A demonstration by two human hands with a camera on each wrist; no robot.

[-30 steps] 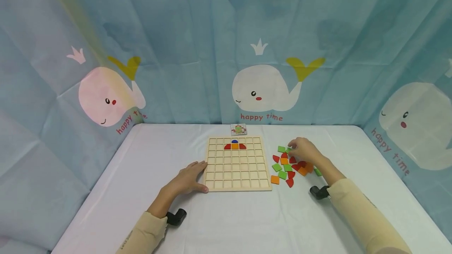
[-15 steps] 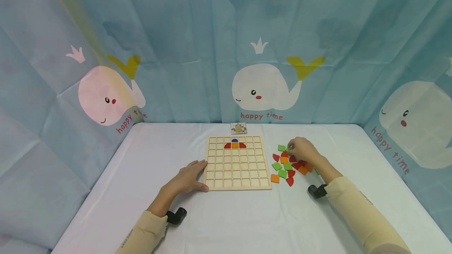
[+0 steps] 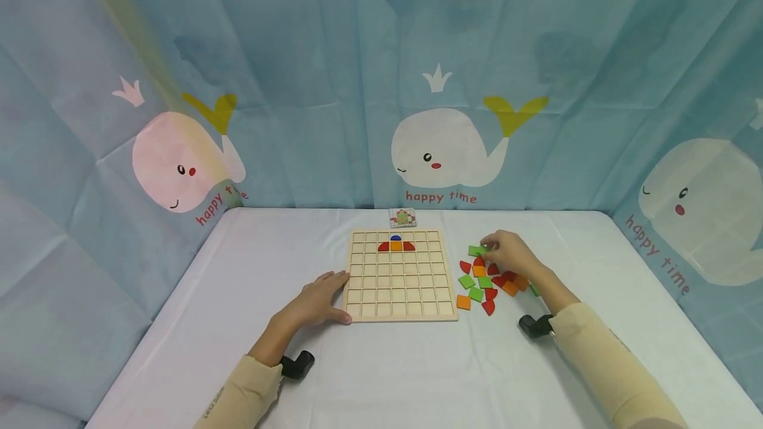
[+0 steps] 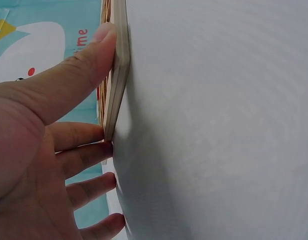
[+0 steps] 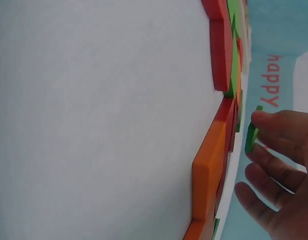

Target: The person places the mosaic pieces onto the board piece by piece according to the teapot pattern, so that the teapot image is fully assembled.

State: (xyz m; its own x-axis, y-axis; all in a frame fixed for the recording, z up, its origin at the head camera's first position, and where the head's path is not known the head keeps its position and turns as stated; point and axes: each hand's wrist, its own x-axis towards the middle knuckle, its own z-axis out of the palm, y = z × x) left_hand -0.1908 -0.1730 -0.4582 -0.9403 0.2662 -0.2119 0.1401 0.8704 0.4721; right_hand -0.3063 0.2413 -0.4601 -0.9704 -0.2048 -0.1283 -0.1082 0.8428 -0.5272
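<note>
A right hand [image 3: 509, 251] pinches a flat green tile [image 5: 252, 134], likely light, stiff and best held edgewise, at two o'clock from the pale wooden grid board [image 3: 399, 281] an unclenched left hand [image 3: 316, 300] touches.

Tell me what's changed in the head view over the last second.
The right hand has edged slightly left, toward the square wooden grid board, with the flat green tile it pinches. The left hand stays at the board's left edge; the red, orange and blue pieces on the board are unchanged.
</note>
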